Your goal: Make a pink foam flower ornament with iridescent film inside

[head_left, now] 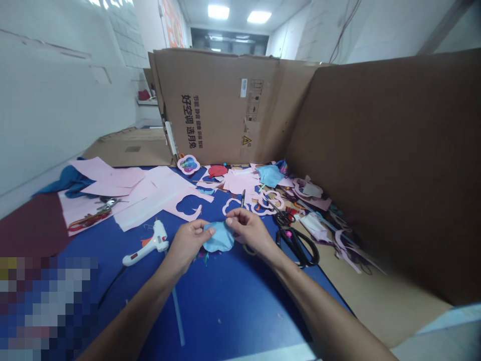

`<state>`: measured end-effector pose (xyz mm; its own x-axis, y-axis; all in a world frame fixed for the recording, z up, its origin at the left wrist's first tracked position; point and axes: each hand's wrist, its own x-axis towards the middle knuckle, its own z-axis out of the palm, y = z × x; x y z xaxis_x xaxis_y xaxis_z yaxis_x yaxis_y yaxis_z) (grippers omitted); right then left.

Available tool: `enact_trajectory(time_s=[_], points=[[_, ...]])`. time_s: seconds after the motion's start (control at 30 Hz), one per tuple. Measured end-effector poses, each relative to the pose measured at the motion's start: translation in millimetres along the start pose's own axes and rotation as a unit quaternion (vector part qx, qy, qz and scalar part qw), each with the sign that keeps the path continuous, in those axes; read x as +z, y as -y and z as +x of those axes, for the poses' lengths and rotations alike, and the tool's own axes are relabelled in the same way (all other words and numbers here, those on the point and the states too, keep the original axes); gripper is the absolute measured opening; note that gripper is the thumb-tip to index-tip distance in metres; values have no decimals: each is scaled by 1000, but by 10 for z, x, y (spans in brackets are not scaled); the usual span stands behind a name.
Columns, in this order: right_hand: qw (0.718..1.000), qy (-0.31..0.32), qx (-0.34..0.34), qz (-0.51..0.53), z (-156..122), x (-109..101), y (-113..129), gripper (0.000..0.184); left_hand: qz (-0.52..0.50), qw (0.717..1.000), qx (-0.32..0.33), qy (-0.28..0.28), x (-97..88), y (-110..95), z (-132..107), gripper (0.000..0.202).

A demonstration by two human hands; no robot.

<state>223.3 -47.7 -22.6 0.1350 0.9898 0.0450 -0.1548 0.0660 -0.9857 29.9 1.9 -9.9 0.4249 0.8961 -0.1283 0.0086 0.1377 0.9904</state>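
Both hands are working on the same scrap of light blue cloth (pixel 219 239), which is sitting just about mid-frame, a bit below center, over the blue surface (pixel 233 306). The left hand (pixel 189 240) is pinching its left edge between thumb and fingers, and the right hand (pixel 251 229) is gripping the upper right edge the same way. A white glue gun (pixel 148 245) is lying left of center, near the left hand, and black-handled scissors (pixel 308 252) are resting right of center, past the right wrist. A dark pen (pixel 243 197) is poking up right behind the right hand. Pink paper sheets (pixel 112 175) are spreading over the left side, a flower-shaped piece (pixel 188 164) is leaning near the cardboard (pixel 221 105), and another blue cloth (pixel 269 175) is lying farther back, right of center.
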Motion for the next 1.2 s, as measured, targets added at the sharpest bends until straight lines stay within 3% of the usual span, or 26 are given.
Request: enact_trajectory(time_s=[0.17,0.4,0.53,0.6,0.67,0.77,0.83,0.9,0.93,1.03,1.2], points=[[999,41,21,4,-58,68,29,59,-86,996,-20,-11,21,0,-13,43],[999,4,15,-30,-65,39,13,50,-81,996,-41,6,22,-7,-39,44],[995,62,7,-75,-113,77,30,44,-26,998,-43,33,-11,-12,-41,44],[992,72,0,-99,-117,60,43,39,-19,999,-44,25,-31,-9,-26,45],[990,40,-8,-132,-59,-46,81,34,-42,998,-41,-2,-55,-12,5,48],[967,-66,-36,-243,196,-387,216,29,-98,992,-17,-75,-105,-37,66,52],[922,-149,-69,-349,469,-667,330,29,-133,985,4,-113,-145,-66,104,52],[878,-207,-24,-430,779,-905,418,33,-161,977,17,-140,-187,-97,132,52],[856,-215,14,-469,933,-991,442,34,-171,973,22,-150,-207,-112,142,51],[838,-205,51,-503,1344,-1104,424,42,-193,966,41,-165,-260,-146,160,47],[805,-200,107,-549,1809,-1035,271,70,-213,958,61,-182,-317,-159,177,45]])
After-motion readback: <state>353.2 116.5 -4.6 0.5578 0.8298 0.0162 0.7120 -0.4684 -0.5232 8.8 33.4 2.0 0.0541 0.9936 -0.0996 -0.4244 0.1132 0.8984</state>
